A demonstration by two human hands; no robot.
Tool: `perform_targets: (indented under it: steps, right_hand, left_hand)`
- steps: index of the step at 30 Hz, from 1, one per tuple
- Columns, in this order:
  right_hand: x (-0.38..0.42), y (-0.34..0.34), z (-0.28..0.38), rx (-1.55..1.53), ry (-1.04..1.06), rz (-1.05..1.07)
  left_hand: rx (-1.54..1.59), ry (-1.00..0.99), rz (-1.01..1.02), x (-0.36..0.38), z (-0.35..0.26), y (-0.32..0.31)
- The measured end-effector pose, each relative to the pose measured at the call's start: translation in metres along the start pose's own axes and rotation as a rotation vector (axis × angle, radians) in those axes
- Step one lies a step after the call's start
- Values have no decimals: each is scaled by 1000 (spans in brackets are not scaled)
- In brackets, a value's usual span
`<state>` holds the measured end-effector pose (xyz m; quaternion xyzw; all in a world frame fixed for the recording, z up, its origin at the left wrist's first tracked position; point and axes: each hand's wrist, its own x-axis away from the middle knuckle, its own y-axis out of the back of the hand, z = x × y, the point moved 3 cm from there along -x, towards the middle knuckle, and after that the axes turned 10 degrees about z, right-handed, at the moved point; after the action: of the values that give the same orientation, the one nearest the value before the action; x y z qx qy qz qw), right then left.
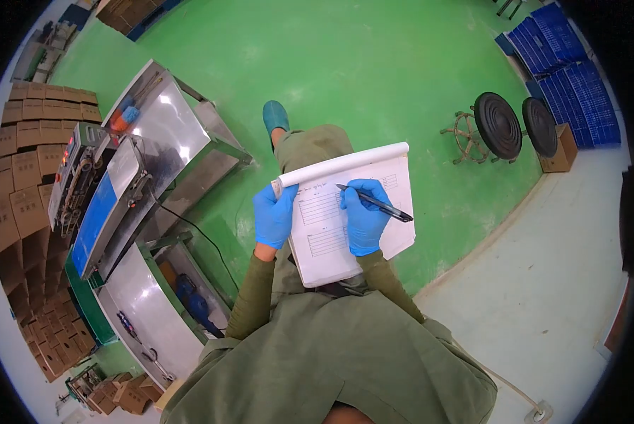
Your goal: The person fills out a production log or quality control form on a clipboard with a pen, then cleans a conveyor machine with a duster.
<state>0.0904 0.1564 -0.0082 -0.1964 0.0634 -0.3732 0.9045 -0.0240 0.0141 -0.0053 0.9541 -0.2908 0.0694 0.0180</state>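
Note:
A pad of paper [331, 260] with printed tables and some handwriting near its top lies over my lap, its upper sheets rolled back along the top edge. My left hand [273, 218], in a blue glove, grips the pad's left side close to the rolled sheets. In my gloved right hand [366, 225] is a black pen [396, 210], held in a writing grip. The pen's tip points at the upper middle of the page, beside the handwriting. The right hand's lower edge rests over the printed tables.
At left, a steel table [163, 120] carries a sealing machine with a blue conveyor belt [94, 219]; a black cable [204, 237] hangs from it. Stacked cardboard boxes [31, 173] stand behind. Black round stools [498, 126] and blue crates [571, 99] are at right.

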Motion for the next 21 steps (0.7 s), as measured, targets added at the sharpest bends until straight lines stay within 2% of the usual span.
perform_targets:
  steps: [9, 15, 21]
  right_hand:
    - [6, -17, 18, 517, 115, 237]
    - [0, -14, 0, 352, 11, 193]
    - [-1, -12, -3, 369, 30, 184]
  left_hand:
    - [1, 48, 77, -7, -10, 2]
    - [-49, 76, 109, -7, -21, 2]
    - [-63, 60, 92, -7, -17, 2]
